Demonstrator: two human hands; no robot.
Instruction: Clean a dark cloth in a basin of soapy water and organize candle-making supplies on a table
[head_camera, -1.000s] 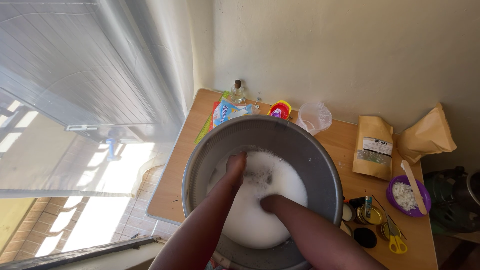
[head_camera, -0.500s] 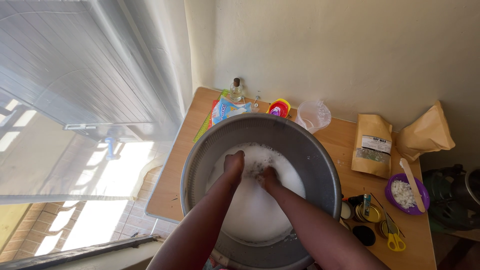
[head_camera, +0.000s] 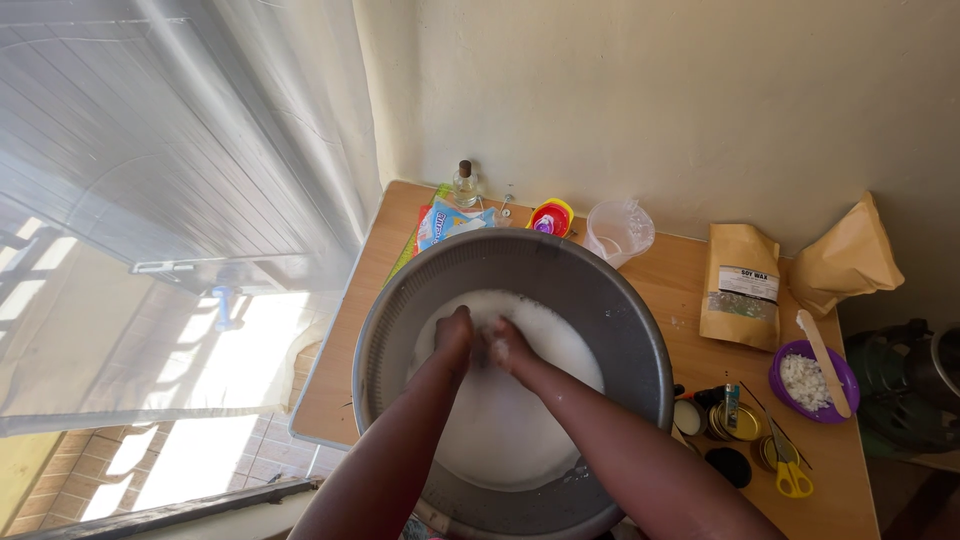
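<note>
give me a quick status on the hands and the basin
Left hand and right hand together in suds. Metal basin on wooden table. Nothing in the way.

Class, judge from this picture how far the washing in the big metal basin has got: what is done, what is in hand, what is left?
Done: the metal basin holds white suds, so the water is already soapy. In hand: the left hand and right hand meet in the foam, seemingly rubbing together; whether they hold anything is hidden. Left: nothing looks rinsed; foam covers both hands. The purple bowl with white flakes and the yellow scissors lie apart from both hands.
</note>
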